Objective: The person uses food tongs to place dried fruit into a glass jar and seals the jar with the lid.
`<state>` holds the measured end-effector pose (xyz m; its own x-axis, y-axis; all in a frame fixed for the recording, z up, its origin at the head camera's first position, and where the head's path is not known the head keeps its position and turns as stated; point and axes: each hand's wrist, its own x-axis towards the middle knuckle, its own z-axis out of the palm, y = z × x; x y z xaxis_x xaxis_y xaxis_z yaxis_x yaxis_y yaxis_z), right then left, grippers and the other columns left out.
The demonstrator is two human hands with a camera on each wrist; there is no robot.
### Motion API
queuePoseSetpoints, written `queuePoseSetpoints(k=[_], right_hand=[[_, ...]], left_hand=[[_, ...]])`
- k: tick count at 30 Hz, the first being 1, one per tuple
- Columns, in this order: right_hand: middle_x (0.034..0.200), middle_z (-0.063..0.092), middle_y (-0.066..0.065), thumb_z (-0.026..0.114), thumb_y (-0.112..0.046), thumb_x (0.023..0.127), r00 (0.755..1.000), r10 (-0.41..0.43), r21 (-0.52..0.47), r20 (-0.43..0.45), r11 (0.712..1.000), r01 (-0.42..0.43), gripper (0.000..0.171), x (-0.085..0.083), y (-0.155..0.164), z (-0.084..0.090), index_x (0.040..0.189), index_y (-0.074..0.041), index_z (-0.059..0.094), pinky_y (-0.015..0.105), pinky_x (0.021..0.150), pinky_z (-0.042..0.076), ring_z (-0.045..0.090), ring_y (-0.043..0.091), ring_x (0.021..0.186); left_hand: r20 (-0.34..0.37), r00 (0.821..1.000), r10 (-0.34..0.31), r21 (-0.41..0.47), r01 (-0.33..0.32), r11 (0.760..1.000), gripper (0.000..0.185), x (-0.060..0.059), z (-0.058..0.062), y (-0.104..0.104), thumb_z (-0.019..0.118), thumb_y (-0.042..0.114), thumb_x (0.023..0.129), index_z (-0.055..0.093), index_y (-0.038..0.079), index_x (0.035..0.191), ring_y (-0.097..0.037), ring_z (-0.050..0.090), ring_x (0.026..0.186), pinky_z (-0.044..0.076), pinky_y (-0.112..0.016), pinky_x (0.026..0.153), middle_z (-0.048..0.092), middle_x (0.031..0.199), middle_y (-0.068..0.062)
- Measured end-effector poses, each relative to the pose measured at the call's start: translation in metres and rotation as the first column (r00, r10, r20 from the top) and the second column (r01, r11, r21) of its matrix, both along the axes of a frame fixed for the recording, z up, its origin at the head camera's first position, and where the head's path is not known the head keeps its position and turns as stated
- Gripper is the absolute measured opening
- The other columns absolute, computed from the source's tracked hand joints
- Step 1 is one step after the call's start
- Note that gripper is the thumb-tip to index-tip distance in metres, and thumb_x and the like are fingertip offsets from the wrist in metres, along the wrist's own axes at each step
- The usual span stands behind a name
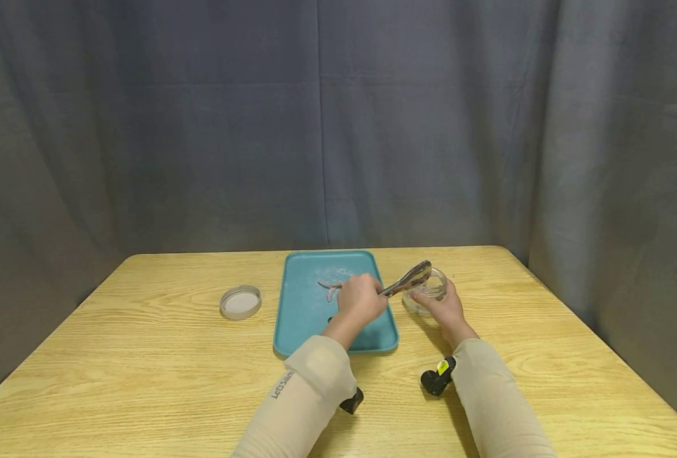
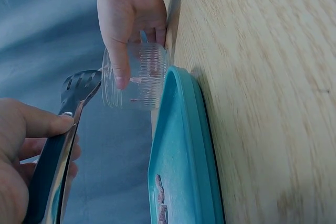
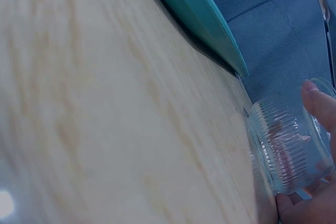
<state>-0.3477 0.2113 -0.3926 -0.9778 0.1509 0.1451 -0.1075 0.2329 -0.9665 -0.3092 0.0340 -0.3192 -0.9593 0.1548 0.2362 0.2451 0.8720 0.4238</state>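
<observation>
My left hand [image 1: 362,299] grips metal tongs [image 1: 403,283] near their middle, above the right side of a teal tray [image 1: 300,327]. The tongs' slotted head [image 2: 81,85] is at the mouth of a clear glass jar [image 3: 281,140]; whether anything is pinched in it I cannot tell. Around the jar's side curls my right hand [image 1: 445,308], thumb on the near wall, as the jar stands on the table. Small reddish strips [image 3: 283,153] lie inside the ribbed jar. On the tray are a few more thin reddish strips [image 1: 330,289], partly hidden by my left hand.
A round jar lid [image 1: 241,302] lies to the left of the tray on the wooden table [image 1: 161,356]. Grey curtains [image 1: 229,127] hang behind the table and at both sides. Black wrist cameras [image 1: 438,376] hang beneath both sleeves.
</observation>
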Motion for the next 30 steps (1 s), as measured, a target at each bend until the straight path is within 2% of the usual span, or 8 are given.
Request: queuePoseSetpoints(k=[2,6,12,17,21,24,27,30], right_hand=[[0.132,0.026,0.020,0.067,-0.021,0.076,1.000,0.008,-0.008,-0.003,1.000,-0.009,0.082,0.001,0.000,0.000,0.136,-0.003,0.014,0.042,0.095,0.020,0.024,0.033,0.120],[0.133,0.024,0.021,0.067,-0.021,0.076,1.000,0.012,-0.012,0.001,1.000,-0.012,0.083,0.001,0.001,-0.001,0.136,-0.003,0.012,0.043,0.096,0.019,0.022,0.034,0.121],[0.134,0.022,0.022,0.066,-0.018,0.075,1.000,0.002,-0.008,0.003,1.000,-0.002,0.083,0.000,0.001,-0.002,0.136,-0.002,0.012,0.044,0.096,0.017,0.021,0.035,0.122],[0.132,0.025,0.022,0.068,-0.020,0.073,1.000,0.005,-0.010,-0.022,1.000,-0.005,0.084,0.000,0.001,-0.002,0.135,-0.001,0.014,0.045,0.096,0.019,0.024,0.036,0.120],[0.131,0.027,0.022,0.068,-0.020,0.073,0.999,0.011,-0.013,-0.030,1.000,-0.011,0.084,0.001,0.001,-0.001,0.135,-0.001,0.015,0.044,0.095,0.020,0.026,0.035,0.119],[0.131,0.028,0.022,0.067,-0.018,0.074,1.000,0.006,-0.017,-0.023,1.000,-0.006,0.081,0.000,0.001,-0.001,0.135,-0.002,0.016,0.043,0.096,0.020,0.027,0.034,0.118],[0.131,0.028,0.022,0.067,-0.016,0.075,1.000,0.002,-0.019,-0.018,1.000,-0.002,0.080,0.000,0.001,-0.001,0.135,-0.002,0.017,0.042,0.096,0.020,0.028,0.034,0.118],[0.131,0.028,0.023,0.067,-0.016,0.075,1.000,-0.001,-0.014,-0.012,1.000,0.001,0.080,-0.001,0.000,-0.001,0.135,-0.001,0.015,0.042,0.096,0.020,0.027,0.034,0.118]], left_hand=[[0.000,1.000,0.001,0.000,-0.001,1.000,0.028,0.000,0.000,0.001,0.056,0.017,0.079,0.057,0.020,0.051,-0.011,0.026,0.037,0.024,-0.026,0.036,0.040,0.040,0.006],[0.001,1.000,0.001,-0.014,-0.001,1.000,0.033,0.000,-0.001,0.003,0.055,0.015,0.079,0.049,0.019,0.047,-0.011,0.021,0.038,0.022,-0.026,0.036,0.032,0.039,0.005],[-0.009,1.000,0.004,-0.016,-0.005,1.000,0.035,-0.001,-0.002,0.005,0.055,0.015,0.079,0.046,0.019,0.046,-0.010,0.022,0.037,0.022,-0.026,0.036,0.030,0.039,0.005],[-0.020,1.000,0.021,-0.003,-0.021,1.000,0.041,-0.001,-0.003,0.005,0.056,0.018,0.079,0.031,0.018,0.046,-0.010,0.016,0.038,0.020,-0.026,0.037,0.018,0.042,0.005],[-0.024,0.999,0.036,0.032,-0.035,0.999,0.037,-0.001,-0.003,0.003,0.059,0.022,0.078,0.038,0.018,0.047,-0.010,0.019,0.038,0.022,-0.026,0.037,0.026,0.042,0.005],[-0.045,0.998,0.049,0.051,-0.047,0.998,0.027,-0.001,-0.002,0.001,0.062,0.026,0.076,0.051,0.017,0.052,-0.011,0.031,0.040,0.028,-0.028,0.039,0.039,0.048,0.005],[-0.074,0.995,0.070,0.063,-0.066,0.996,0.016,0.000,-0.002,-0.003,0.063,0.029,0.075,0.063,0.016,0.066,-0.013,0.045,0.053,0.037,-0.032,0.047,0.048,0.062,0.004],[-0.071,0.993,0.098,0.087,-0.091,0.992,0.019,-0.001,-0.001,-0.007,0.063,0.032,0.075,0.068,0.017,0.084,-0.017,0.052,0.068,0.041,-0.037,0.057,0.052,0.074,0.002]])
